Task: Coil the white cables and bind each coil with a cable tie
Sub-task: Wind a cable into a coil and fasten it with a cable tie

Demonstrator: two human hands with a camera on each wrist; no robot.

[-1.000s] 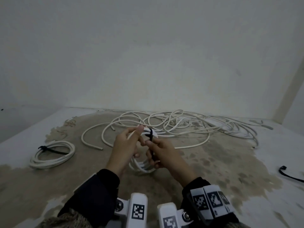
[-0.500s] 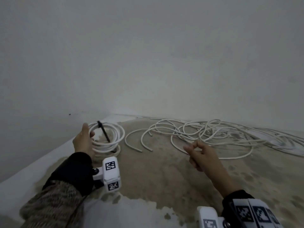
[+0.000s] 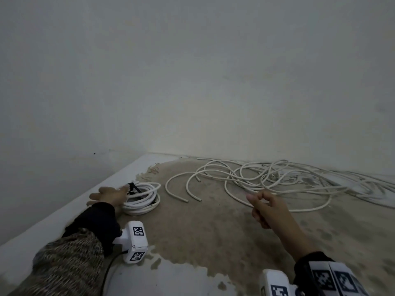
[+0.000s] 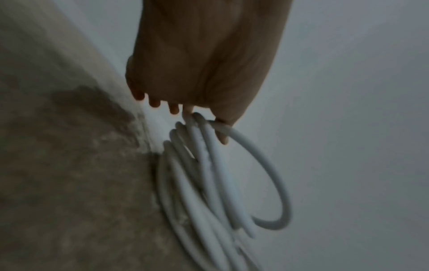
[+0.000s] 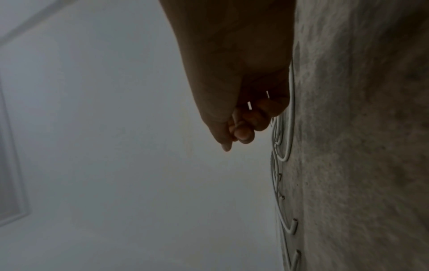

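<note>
Stained floor (image 3: 192, 242), corner: 1 tied coil (image 3: 142, 197) beside wall, left hand (image 3: 109, 196) fingers released, touching it. Right hand (image 3: 266, 207) fingers clenched, empty. Loose cables (image 3: 267, 180) beyond; lift 1 end, wind even loops.

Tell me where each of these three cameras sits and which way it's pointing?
Head: worn on the head, looking forward and down at the floor and wall; shows both forearms, the left hand at the tied coil, the right hand near the loose cables.
Left wrist: on the left wrist, looking along the left hand to the coil at its fingertips.
Right wrist: on the right wrist, looking along the curled right hand, loose cables beyond.
Shared: head and left wrist both show the coil.
</note>
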